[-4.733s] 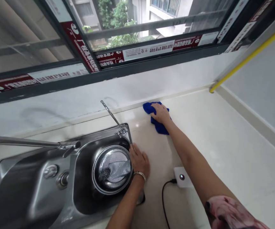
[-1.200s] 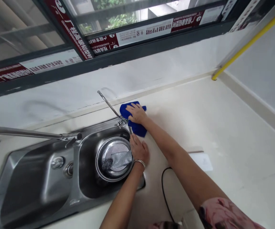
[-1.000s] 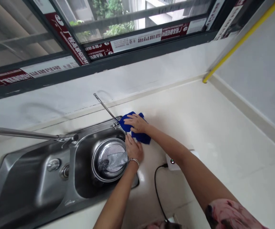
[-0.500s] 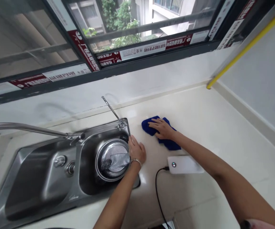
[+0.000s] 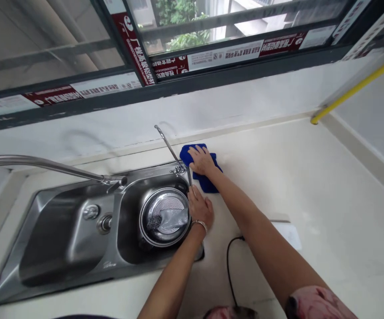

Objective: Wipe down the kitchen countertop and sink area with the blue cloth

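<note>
A dark blue cloth (image 5: 205,182) lies crumpled on the counter just right of the sink's back corner. My right hand (image 5: 201,160) presses on top of it, with fingers stretched out and spread over the fabric. On the right rim of the steel sink (image 5: 115,257) rests my left hand (image 5: 200,208), its fingers extended and a bracelet at the wrist. Close to the fingertips of both hands stands a thin small tap (image 5: 167,141). In the right basin sits a round metal pot (image 5: 145,235) with a perforated strainer, a steel wool scourer (image 5: 154,222) and a crinkled clear plastic piece (image 5: 174,219).
A large curved faucet (image 5: 52,166) reaches over the left basin. On the counter, a white power bank (image 5: 287,235) is partly behind my right forearm, with a black cable (image 5: 228,266) running toward me. A window frame (image 5: 212,79) and a yellow pipe (image 5: 358,88) border the back.
My right hand has slid the blue cloth left and back, up to the sink's corner by the small tap. My left hand stays on the sink rim. The view has shifted slightly.
</note>
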Action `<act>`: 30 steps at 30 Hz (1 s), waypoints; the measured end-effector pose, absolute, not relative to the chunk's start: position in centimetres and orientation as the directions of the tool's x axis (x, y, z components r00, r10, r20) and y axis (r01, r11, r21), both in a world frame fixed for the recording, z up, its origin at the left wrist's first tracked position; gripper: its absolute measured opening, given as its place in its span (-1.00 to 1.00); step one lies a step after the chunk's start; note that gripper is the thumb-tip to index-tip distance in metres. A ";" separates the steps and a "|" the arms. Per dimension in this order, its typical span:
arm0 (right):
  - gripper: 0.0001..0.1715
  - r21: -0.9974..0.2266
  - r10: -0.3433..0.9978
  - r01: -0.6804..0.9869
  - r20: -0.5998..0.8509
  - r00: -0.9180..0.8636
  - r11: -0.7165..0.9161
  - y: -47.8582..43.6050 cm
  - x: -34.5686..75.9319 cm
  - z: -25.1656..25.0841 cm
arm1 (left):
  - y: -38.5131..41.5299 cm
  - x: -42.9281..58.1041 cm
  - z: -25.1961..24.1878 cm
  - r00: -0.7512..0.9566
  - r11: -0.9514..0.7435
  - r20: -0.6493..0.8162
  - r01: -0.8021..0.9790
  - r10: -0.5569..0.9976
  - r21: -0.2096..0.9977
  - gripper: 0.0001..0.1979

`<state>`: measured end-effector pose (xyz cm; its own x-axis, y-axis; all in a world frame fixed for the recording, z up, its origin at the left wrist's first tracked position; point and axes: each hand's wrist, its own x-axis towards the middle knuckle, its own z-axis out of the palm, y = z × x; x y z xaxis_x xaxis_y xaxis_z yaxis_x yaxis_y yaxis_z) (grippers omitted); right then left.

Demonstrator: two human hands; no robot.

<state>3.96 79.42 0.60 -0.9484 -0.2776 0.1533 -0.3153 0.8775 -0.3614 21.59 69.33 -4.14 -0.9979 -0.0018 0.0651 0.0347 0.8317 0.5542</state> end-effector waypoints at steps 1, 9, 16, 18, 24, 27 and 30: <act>-0.25 -0.365 -0.252 -0.294 0.160 -0.955 0.883 79.1 3.5 0.6 | 69.3 21.6 -4.2 -0.998 0.830 0.057 0.027 -0.006 0.557 -0.28; -0.41 -0.305 -0.397 -0.422 0.145 -0.906 0.854 79.4 5.9 0.4 | 69.4 21.4 -3.7 -1.000 0.823 0.025 0.010 -0.004 0.567 -0.27; -0.55 -0.193 -0.506 -0.501 0.027 -0.862 0.844 78.2 8.4 2.0 | 69.6 21.4 -4.1 -1.000 0.835 -0.001 -0.012 -0.014 0.550 -0.28; -0.61 -0.160 -0.513 -0.503 -0.030 -0.858 0.849 77.3 8.4 2.7 | 69.6 21.3 -4.2 -1.000 0.841 -0.016 -0.021 -0.015 0.541 -0.31; -0.70 -0.118 -0.539 -0.527 -0.146 -0.829 0.842 76.0 9.2 3.8 | 69.6 21.3 -4.1 -0.998 0.832 -0.057 -0.034 -0.003 0.553 -0.32; -0.66 -0.167 -0.561 -0.540 -0.115 -0.820 0.825 76.5 10.2 3.5 | 69.5 21.5 -4.1 -0.999 0.810 -0.041 -0.031 -0.008 0.585 -0.32; -0.52 -0.285 -0.571 -0.546 -0.006 -0.821 0.788 77.8 11.0 2.2 | 69.4 21.9 -4.3 -0.999 0.797 -0.027 -0.031 -0.018 0.603 -0.30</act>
